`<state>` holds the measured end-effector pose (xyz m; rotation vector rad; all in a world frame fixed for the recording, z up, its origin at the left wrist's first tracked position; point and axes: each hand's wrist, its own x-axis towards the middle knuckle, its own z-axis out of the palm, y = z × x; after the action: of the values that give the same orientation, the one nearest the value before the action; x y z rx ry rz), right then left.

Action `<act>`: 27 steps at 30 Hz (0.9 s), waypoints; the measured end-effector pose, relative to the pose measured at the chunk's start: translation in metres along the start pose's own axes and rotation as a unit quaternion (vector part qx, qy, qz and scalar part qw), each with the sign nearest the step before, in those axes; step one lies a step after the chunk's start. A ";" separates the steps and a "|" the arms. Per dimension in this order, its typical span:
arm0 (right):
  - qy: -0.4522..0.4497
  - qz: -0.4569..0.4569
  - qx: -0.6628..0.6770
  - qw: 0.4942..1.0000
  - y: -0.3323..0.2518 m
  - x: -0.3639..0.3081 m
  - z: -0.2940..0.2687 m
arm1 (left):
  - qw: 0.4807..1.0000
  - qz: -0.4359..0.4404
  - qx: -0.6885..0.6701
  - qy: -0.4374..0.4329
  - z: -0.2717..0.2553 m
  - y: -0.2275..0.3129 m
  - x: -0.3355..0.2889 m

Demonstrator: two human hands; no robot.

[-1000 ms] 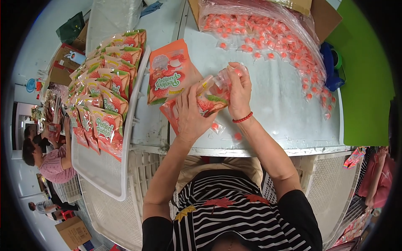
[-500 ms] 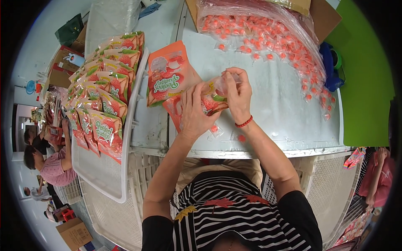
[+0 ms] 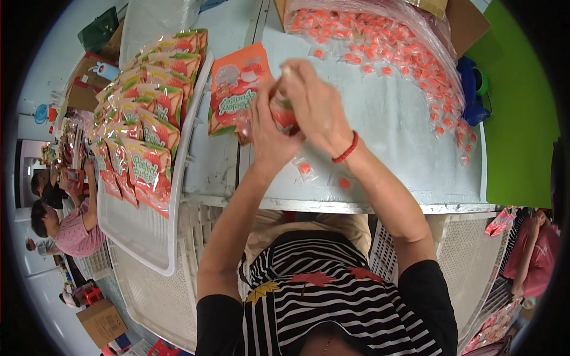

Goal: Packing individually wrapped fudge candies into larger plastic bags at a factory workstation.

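Observation:
My left hand (image 3: 270, 136) is closed around a filled candy pouch (image 3: 280, 111), red and pink with fruit pictures, held above the table. My right hand (image 3: 317, 110) is curled over the pouch's upper right side, fingers pinched and slightly blurred; what lies between them is hidden. Left of both hands, a flat orange-pink pouch (image 3: 228, 95) lies on the table, partly covered by my left hand. Two loose wrapped candies, a nearer candy (image 3: 344, 183) and a farther candy (image 3: 304, 169), sit between my forearms.
A white tray (image 3: 172, 237) of standing filled pouches (image 3: 148, 118) is at the left. Many wrapped red candies (image 3: 415, 65) spill from a clear bag at the back right. Beside them are a blue tape dispenser (image 3: 472, 95) and a green panel (image 3: 516, 136). Other people work at both sides.
My right hand has swung left and away from me, over the pouch. The pouch has shifted left with my left hand. The view has tilted slightly.

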<state>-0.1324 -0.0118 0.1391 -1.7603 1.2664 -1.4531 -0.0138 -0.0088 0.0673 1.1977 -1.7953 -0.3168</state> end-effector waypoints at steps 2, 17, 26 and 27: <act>0.054 -0.018 0.028 0.998 -0.013 0.004 -0.013 | 0.995 -0.033 -0.083 0.041 -0.010 0.004 0.011; -0.069 0.006 -0.357 0.932 0.088 -0.155 -0.006 | 0.970 -0.100 -0.089 0.202 -0.124 -0.019 -0.055; -0.102 -0.081 -0.383 0.914 0.076 -0.100 0.075 | 0.972 -0.109 -0.071 0.198 -0.129 -0.027 -0.070; -0.121 -0.078 -0.397 0.906 0.082 -0.096 0.076 | 0.974 -0.121 -0.060 0.180 -0.128 -0.022 -0.070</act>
<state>-0.0860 0.0270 0.0045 -2.5085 1.7505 -0.7659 0.1085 0.0722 0.0844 1.2962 -1.3045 -0.3194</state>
